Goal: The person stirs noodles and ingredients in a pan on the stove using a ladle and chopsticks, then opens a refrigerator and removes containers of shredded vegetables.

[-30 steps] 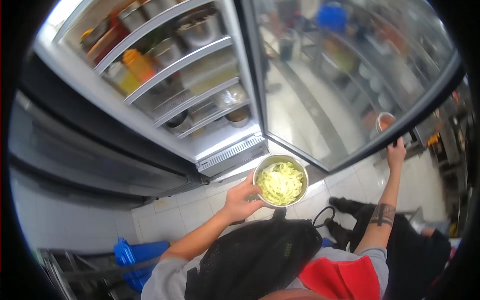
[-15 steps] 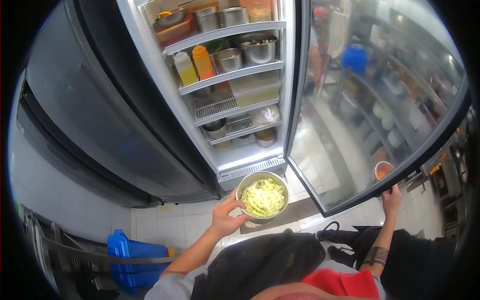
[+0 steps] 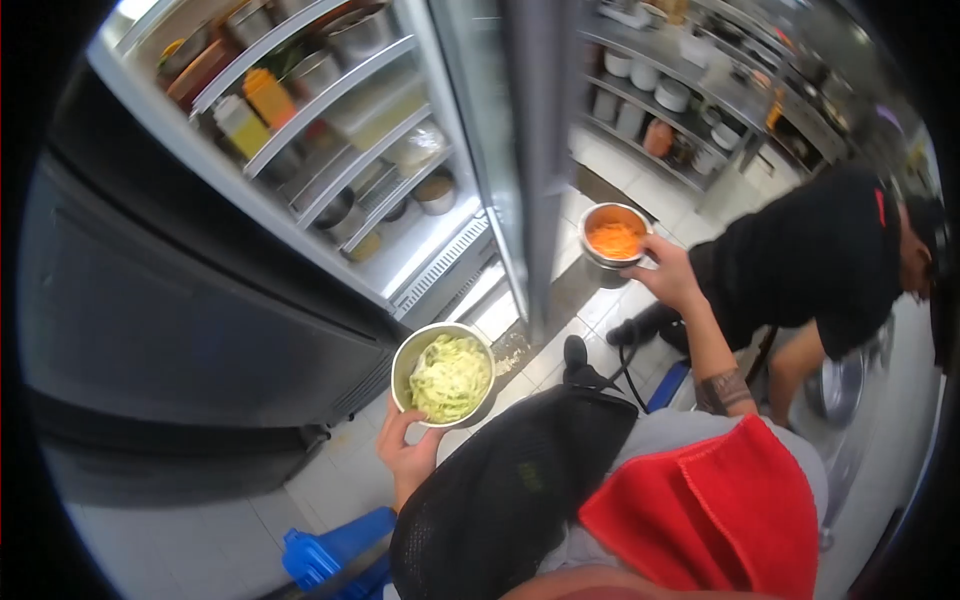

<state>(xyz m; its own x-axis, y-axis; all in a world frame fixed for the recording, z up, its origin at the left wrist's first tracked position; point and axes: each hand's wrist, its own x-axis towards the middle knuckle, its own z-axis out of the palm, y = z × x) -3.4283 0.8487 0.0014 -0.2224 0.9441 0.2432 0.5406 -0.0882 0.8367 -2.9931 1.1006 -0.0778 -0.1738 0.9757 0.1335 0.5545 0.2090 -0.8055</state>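
My left hand (image 3: 408,450) grips the rim of a metal bowl (image 3: 400,365) of shredded pale-green cabbage (image 3: 450,378), in front of the fridge's lower edge. Farther right, my right hand (image 3: 668,272) is closed on a smaller metal bowl (image 3: 605,264) with shredded carrot (image 3: 615,239) in it. Both bowls are held upright above the floor. Between them stands the glass fridge door (image 3: 500,150), swung partly open and seen nearly edge-on. Behind it, the lit fridge (image 3: 440,235) holds squeeze bottles (image 3: 255,110) and metal pots on its wire shelves.
At the right a co-worker in black (image 3: 800,250) bends over a steel sink (image 3: 840,385). Steel shelving (image 3: 690,115) with pots stands at the back. A blue bin (image 3: 335,550) is at lower left, beside a dark closed fridge (image 3: 200,330).
My view has turned to the right. The fridge door has swung toward closing, and my right hand with the carrot bowl has come out from behind its edge. The co-worker is now in view.
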